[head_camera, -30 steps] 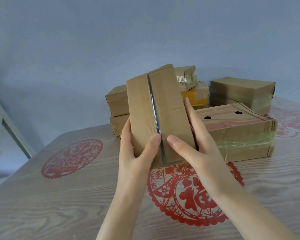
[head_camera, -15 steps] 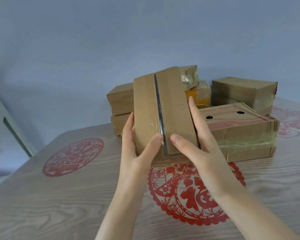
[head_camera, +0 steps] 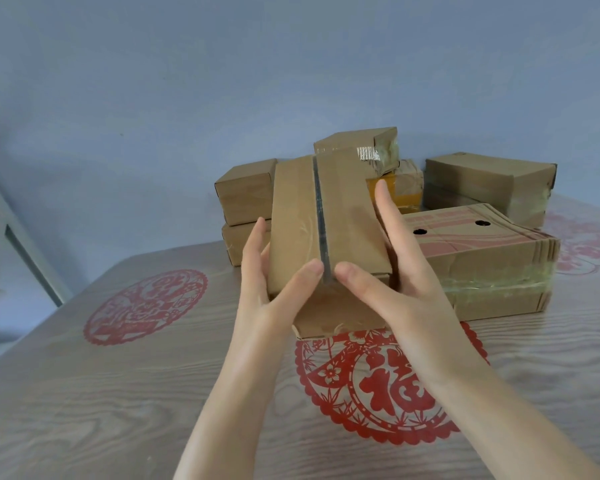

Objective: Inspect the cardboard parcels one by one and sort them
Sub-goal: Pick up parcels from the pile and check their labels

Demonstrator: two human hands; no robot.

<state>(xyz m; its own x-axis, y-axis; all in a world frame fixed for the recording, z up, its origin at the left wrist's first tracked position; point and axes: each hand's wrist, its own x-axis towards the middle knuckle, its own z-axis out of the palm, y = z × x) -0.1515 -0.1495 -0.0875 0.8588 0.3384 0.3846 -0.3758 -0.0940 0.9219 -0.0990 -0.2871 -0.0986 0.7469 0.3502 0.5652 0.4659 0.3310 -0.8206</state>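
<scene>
Cardboard parcels (head_camera: 246,192), brown and taped, are heaped at the far side of a pale wood-grain table (head_camera: 84,393) decorated with red paper-cut medallions. Biggest among them is a flat brown carton printed in red with two round holes (head_camera: 482,258), lying just behind the right hand (head_camera: 406,285). Highest on the heap sits a small brown box with torn tape at its end (head_camera: 357,143).

Held up in front of the heap, leaning top-away, is the oblong brown parcel with a black tape seam (head_camera: 343,230). The left hand (head_camera: 271,292) and the right hand grip this held parcel by its lower end. Their fingers lie nearly straight up its two sides, and both thumbs press its front face on either side of the seam.

The hold looks low and light, so the tall upper part could tip back into the heap and knock the torn box off. Glossy tape under the thumbs could let the held parcel slide. No separate sorted pile is evident, so a checked parcel might land among unchecked ones.
</scene>
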